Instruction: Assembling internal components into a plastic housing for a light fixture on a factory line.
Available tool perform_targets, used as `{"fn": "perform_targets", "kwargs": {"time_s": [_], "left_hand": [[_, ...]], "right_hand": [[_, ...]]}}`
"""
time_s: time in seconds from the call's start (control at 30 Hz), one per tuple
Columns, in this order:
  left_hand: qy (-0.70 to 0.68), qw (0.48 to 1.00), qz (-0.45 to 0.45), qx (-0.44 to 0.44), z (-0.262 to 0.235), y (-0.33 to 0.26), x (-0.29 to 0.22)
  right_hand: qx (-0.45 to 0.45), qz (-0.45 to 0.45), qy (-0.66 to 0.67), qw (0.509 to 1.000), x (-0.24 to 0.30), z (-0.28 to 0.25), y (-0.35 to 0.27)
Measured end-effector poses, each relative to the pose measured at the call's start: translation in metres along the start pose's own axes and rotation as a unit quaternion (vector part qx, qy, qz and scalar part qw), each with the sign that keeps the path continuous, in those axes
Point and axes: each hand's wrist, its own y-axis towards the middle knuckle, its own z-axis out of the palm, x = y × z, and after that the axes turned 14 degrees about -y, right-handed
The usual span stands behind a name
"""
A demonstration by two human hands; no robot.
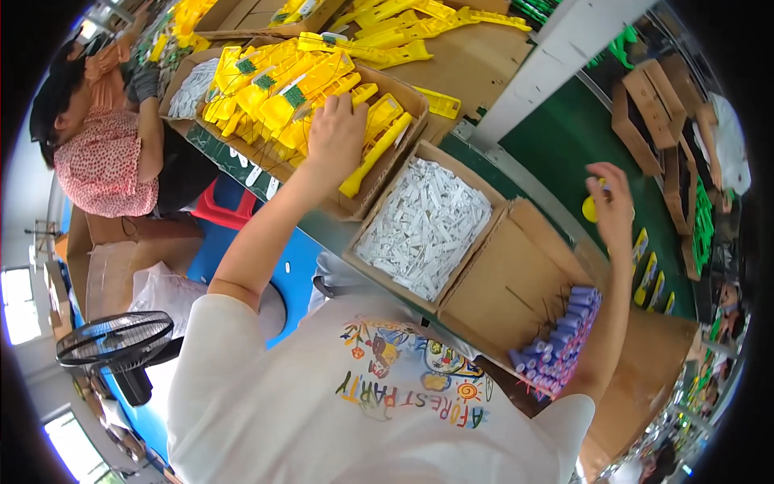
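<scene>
My left hand [337, 137] reaches into a cardboard box [417, 103] heaped with yellow plastic housings [270, 101]. Its fingers bend down over one housing and grip it; the fingertips are partly hidden. Thin dark wires and small green circuit boards show on several housings. Over the green conveyor belt [556, 129], my right hand [614, 211] has its fingers apart and curved. Just beside them is a rounded yellow part [590, 210], partly covered by the hand. More yellow pieces [647, 278] with grey faces lie on the belt past my right wrist.
A box of small white strips [426, 226] stands before me. Beside it, another carton [508, 282] holds purple cylindrical cells [556, 343] with wires. A metal post [556, 64] rises beyond. At left are a seated co-worker [105, 161], a red stool [226, 206] and a black fan [117, 343].
</scene>
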Motion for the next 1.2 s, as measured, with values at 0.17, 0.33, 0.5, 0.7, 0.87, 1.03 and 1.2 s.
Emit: {"fn": "perform_targets", "kwargs": {"time_s": [0.17, 0.33, 0.5, 0.7, 0.87, 1.03, 1.2], "left_hand": [[-0.046, 0.977, 0.116, -0.172, 0.001, -0.001, 0.013], [-0.721, 0.665, -0.139, -0.139, -0.037, -0.018, -0.056], [-0.912, 0.299, -0.203, 0.193, -0.031, -0.067, -0.119], [-0.9, 0.383, -0.12, 0.17, -0.012, -0.081, -0.13], [-0.826, 0.513, -0.074, 0.223, -0.029, -0.096, -0.143], [-0.769, 0.611, -0.003, 0.188, -0.022, -0.1, -0.144], [-0.743, 0.638, -0.011, 0.202, -0.028, -0.099, -0.145]], "right_hand": [[0.022, -0.095, -0.01, 0.995, 0.111, -0.01, -0.084], [0.113, 0.017, 0.202, 0.973, 0.173, -0.004, -0.118], [-0.112, -0.175, -0.017, 0.978, 0.2, 0.017, -0.109], [0.018, 0.011, 0.432, 0.901, 0.187, 0.015, -0.116], [-0.037, 0.116, 0.304, 0.945, 0.214, 0.017, -0.112], [-0.118, 0.165, 0.317, 0.926, 0.218, 0.034, -0.12], [-0.186, 0.196, 0.277, 0.922, 0.224, 0.043, -0.126]]}}
